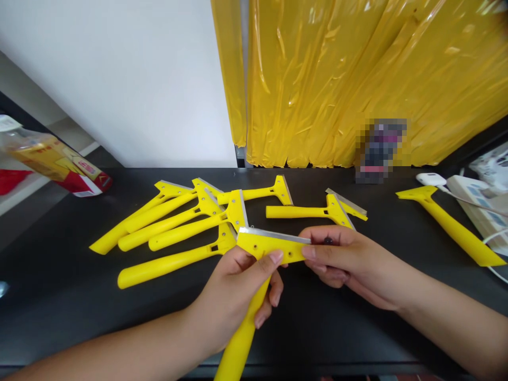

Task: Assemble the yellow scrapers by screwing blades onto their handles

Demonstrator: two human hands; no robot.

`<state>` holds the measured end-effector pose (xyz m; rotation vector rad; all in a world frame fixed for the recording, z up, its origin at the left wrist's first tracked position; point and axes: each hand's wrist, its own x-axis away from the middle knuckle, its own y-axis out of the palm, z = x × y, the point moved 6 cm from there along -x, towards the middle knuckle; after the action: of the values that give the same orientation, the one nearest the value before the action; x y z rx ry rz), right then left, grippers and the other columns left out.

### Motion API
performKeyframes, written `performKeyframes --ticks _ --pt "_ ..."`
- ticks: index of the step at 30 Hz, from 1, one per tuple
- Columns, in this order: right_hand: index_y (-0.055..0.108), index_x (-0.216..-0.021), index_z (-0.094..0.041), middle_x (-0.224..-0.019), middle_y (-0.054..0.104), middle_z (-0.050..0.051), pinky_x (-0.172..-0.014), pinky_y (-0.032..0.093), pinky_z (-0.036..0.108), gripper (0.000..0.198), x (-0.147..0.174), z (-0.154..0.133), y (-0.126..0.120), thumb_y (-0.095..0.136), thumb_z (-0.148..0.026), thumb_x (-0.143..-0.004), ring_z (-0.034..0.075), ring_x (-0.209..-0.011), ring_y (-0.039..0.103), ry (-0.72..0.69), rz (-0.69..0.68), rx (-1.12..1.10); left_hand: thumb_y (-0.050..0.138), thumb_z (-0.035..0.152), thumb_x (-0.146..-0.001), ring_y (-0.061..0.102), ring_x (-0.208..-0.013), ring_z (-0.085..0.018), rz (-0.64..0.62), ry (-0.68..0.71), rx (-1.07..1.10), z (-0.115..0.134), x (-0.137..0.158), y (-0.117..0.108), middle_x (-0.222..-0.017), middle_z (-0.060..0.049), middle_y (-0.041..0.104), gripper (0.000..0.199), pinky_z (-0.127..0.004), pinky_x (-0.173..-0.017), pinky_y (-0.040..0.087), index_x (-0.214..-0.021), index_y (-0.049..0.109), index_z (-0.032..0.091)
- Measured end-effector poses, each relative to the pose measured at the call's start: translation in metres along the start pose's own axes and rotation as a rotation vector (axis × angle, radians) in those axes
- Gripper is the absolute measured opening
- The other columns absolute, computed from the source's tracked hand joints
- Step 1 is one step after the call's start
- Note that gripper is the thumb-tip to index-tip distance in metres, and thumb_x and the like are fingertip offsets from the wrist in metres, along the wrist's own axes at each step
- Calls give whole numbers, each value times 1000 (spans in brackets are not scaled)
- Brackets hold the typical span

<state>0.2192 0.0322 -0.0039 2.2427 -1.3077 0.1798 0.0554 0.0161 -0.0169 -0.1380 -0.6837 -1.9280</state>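
In the head view, a yellow scraper with a metal blade along its wide head tilts up above the black table. My left hand is closed around its neck, the thumb pressed flat on the head. At the head's right end, my right hand pinches the corner between thumb and fingers. Two small dark holes show on the face of the head. Beside the right fingers is a small dark round thing that I cannot make out. Several more yellow scrapers lie in an overlapping group behind my left hand.
Beyond my right hand lie another scraper and a loose yellow head piece with a blade. A yellow handle rests at right beside a power strip with cables. A carton stands at left. Yellow plastic sheeting hangs behind the table.
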Motion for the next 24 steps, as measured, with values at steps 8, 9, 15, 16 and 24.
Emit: performKeyframes --ticks 8,9,15,16,24 --pt "70 -89 -18 -71 50 -5 -50 21 24 26 0 1 -7 76 -43 -94 7 -57 31 -47 68 254 67 47 -100 47 -34 -4 26 -17 -46 -1 -2 -3 -58 -2 68 35 -13 -36 34 -94 74 13" --pt "70 -89 -18 -71 50 -5 -51 23 25 26 0 -1 -7 75 -43 -95 8 -58 33 -57 78 328 67 46 -100 47 -34 -5 29 -21 -43 -1 -1 -3 -57 -3 68 34 -13 -36 34 -96 74 13" --pt "69 -85 -21 -74 58 -5 -65 34 25 23 1 -14 -5 71 -40 -98 11 -71 45 -129 148 612 71 42 -98 48 -37 -6 29 -63 23 3 -1 -5 -59 -3 68 29 -14 -37 36 -94 75 13" --pt "69 -86 -21 -77 60 -5 -67 35 25 23 1 -15 -4 69 -40 -99 11 -73 47 -136 149 626 72 41 -98 48 -38 -6 23 -78 44 3 -2 -5 -59 -3 68 28 -14 -38 36 -94 76 13" --pt "67 -85 -23 -76 56 -5 -64 38 25 30 4 -15 -4 62 -48 -101 13 -72 48 -131 158 712 68 45 -99 41 -37 -5 -24 -122 16 0 0 -6 -51 -2 62 34 -17 -41 30 -87 74 13"
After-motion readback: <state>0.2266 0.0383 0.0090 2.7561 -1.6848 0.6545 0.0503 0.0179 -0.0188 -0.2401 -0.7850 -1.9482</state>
